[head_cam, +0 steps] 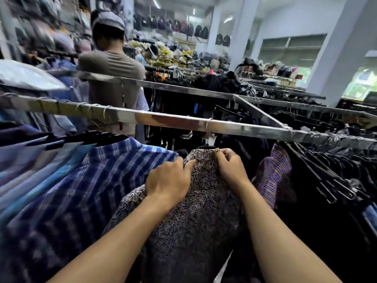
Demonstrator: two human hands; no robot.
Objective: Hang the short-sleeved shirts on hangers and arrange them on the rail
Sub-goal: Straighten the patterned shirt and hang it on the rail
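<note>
- Dark printed shirt [193,221] with a fine pale squiggle pattern, draped on a black hanger [207,147] just under the steel rail [183,121], near the middle of the view; hook too blurred to tell whether on the rail.
- Left hand [169,181] on the shirt's left shoulder, gripping a fold of the cloth; index fingertip [191,164] stretched toward the collar, other fingers curled into the fabric.
- Right hand [231,169] at the collar, close below the hanger's top; fingers [224,155] bent and pressed together, pinching the collar edge.
- Blue plaid shirt [91,180] right beside the printed one on the left, touching it; further left, paler blue shirts [30,172] on black hangers.
- Purple striped shirt [273,180] just to the right, partly behind the right wrist.
- Row of bare black hangers [326,180] packed along the rail at far right.
- Beyond the rail, a person in a grey-brown T-shirt and cap [111,68], back turned.
- Further rails of dark clothes behind, and backpacks [183,27] lined up high on the far wall.
</note>
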